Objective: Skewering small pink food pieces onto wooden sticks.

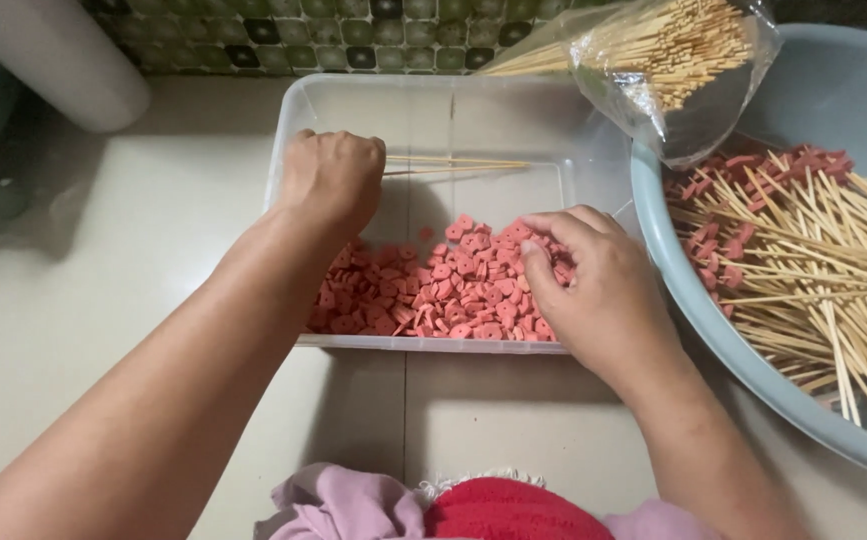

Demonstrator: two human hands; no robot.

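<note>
Pale, glossy tabletop [83, 300] backed by a wall of small green tiles [283, 35] carries a clear plastic tub [423, 105] at centre. Left hand [331, 180] is clenched in a fist over the tub, gripping thin bamboo skewers [463, 164] that jut out to its right. Right hand [593, 285], fingers curled, pinches into the heap of small pink-red pieces [433, 290] filling the tub's near half; which piece it grasps cannot be told. Just right of the tub, touching it, stands a grey-blue basin [833, 90] holding loaded skewers [813, 260] strung with the same pieces. Across the basin's rim leans a clear bag of bare skewers [653, 45]. Pink and red cloth [453, 505] lies at the near edge.
</note>
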